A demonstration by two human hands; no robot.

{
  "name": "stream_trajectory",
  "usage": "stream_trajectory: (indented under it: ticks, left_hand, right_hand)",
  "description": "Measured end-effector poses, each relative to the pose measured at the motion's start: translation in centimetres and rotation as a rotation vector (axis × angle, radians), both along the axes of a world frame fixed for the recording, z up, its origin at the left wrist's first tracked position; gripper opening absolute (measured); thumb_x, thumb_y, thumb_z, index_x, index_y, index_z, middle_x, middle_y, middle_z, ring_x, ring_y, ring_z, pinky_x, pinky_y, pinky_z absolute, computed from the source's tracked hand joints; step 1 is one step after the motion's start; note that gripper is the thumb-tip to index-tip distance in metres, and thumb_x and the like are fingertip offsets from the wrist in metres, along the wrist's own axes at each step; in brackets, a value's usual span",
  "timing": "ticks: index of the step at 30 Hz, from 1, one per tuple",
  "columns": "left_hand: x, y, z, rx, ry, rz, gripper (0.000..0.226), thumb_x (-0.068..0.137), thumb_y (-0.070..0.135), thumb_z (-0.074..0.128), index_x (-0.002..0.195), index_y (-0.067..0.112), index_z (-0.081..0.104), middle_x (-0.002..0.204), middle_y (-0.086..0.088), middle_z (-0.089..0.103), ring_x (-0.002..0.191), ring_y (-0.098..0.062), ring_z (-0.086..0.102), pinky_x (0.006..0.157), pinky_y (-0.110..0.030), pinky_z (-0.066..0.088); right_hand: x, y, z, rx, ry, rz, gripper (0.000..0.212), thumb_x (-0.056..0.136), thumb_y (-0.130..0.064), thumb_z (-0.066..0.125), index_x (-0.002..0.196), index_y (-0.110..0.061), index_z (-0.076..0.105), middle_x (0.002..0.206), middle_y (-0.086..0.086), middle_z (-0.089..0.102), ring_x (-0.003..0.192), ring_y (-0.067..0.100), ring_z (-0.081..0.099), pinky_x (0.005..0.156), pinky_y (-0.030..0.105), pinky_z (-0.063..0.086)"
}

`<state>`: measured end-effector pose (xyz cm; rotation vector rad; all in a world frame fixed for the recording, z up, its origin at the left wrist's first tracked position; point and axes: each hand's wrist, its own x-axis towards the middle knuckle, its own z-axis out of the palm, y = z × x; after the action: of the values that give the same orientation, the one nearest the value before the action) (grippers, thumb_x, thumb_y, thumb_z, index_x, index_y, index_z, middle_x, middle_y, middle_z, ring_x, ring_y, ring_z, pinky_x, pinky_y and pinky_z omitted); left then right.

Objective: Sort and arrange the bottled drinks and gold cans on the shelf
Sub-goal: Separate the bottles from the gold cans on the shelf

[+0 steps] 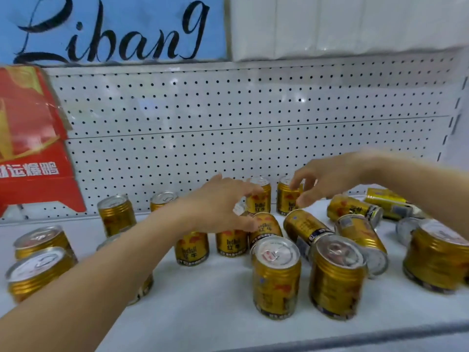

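Both bare forearms reach forward over the shelf, the left from the lower left, the right from the right edge. The left hand (218, 201) is palm down, fingers (250, 191) loosely curled and spread. The right hand (322, 181) arches downward, thumb and fingers bent, gripping nothing clearly; motion blur softens its wrist.
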<state>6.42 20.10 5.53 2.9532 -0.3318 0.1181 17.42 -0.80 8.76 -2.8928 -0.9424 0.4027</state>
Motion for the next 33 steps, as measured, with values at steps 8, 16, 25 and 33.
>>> stream_trajectory:
  ticks: [8, 16, 25, 33]
  left_hand:
    - [6.9, -3.6, -1.5, 0.102, 0.297, 0.191, 0.078, 0.084, 0.073, 0.045, 0.148, 0.031, 0.035, 0.141, 0.006, 0.052, 0.133, -0.018, 0.042, 0.113, -0.041, 0.030]
    - [10.2, -6.1, -3.0, 0.384, 0.507, 0.402, 0.086, 0.074, 0.088, 0.036, 0.127, 0.024, 0.055, 0.128, -0.002, 0.060, 0.119, -0.024, 0.054, 0.109, -0.050, 0.027]
    - [10.8, -6.2, -2.2, 0.092, 0.403, 0.363, 0.057, 0.065, 0.061, 0.074, 0.102, 0.018, 0.065, 0.101, -0.002, 0.067, 0.092, -0.019, 0.064, 0.074, -0.030, 0.049]
    - [8.8, -4.9, -0.8, -0.173, 0.183, 0.204, 0.061, 0.069, 0.038, 0.085, 0.123, 0.023, 0.061, 0.116, 0.005, 0.063, 0.103, -0.015, 0.059, 0.092, -0.036, 0.051]
  right_hand:
    - [2.7, 0.4, -3.7, -0.106, -0.057, 0.108, 0.057, 0.086, -0.066, 0.051, 0.079, -0.012, 0.064, 0.075, 0.007, 0.070, 0.068, 0.022, 0.068, 0.056, 0.028, 0.054]
    - [4.2, 1.1, -5.8, -0.167, 0.144, -0.007, 0.056, 0.081, -0.064, 0.060, 0.086, -0.008, 0.057, 0.078, 0.011, 0.067, 0.054, 0.020, 0.064, 0.048, 0.024, 0.052]
    - [4.6, -0.9, -5.0, 0.115, 0.328, -0.069, 0.055, 0.074, -0.036, 0.079, 0.115, -0.006, 0.056, 0.100, 0.014, 0.067, 0.082, 0.029, 0.071, 0.069, 0.043, 0.061]
    - [4.5, -4.1, -3.7, 0.274, 0.167, 0.078, 0.040, 0.070, -0.024, 0.083, 0.107, -0.020, 0.067, 0.095, -0.004, 0.071, 0.080, 0.007, 0.068, 0.063, 0.020, 0.055]
